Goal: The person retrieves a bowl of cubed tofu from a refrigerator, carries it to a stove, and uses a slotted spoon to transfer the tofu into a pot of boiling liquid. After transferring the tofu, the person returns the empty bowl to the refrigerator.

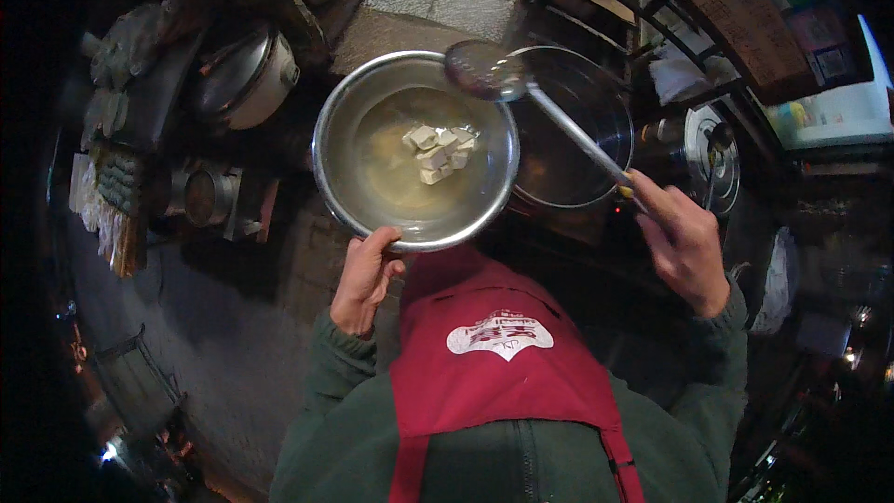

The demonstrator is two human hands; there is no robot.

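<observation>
My left hand (370, 281) grips the near rim of a wide steel bowl (335, 188), thumb over the edge. Cloudy yellowish liquid (386, 168) lies in the bowl, with several pale cubes that look like tofu (436, 154) heaped right of its middle. Closed around a long metal handle, my right hand (678, 237) holds a skimmer (486, 71). The skimmer's round perforated head hangs over the bowl's far right rim. Behind the handle stands a large dark pot (568, 163) with a thin shiny rim; its contents are too dark to make out.
A big lidded pot (256, 84) stands at the far left, with a smaller metal canister (207, 196) nearer. Bundled skewers or sticks (104, 214) sit at the left edge. A metal rack (596, 0) and a cardboard sign (745, 23) are far right, a round steel lid (712, 163) below them.
</observation>
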